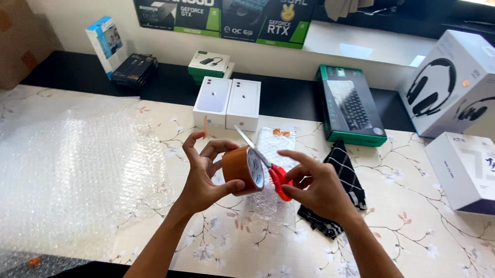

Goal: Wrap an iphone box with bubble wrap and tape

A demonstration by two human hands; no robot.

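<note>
The left hand (200, 173) has its fingers curled round a roll of brown tape (244, 167), thumb under it and fingertips on its top edge, with a short strip of tape (205, 127) standing up off the forefinger; the right hand (314, 185) is closed on the red handles of a pair of scissors (263, 161), forefinger stretched out over them, and the blades slant up and left across the roll's open face. Both are held above a small parcel in bubble wrap (275, 144) lying on the flowered table (428, 241); a black checked cloth (347, 176) lies just right of it; a wide sheet of bubble wrap (63, 165) covers the left side; two white phone boxes (227, 102) stand behind; a keyboard box (353, 106) and headphone box (461, 82) sit further right.
</note>
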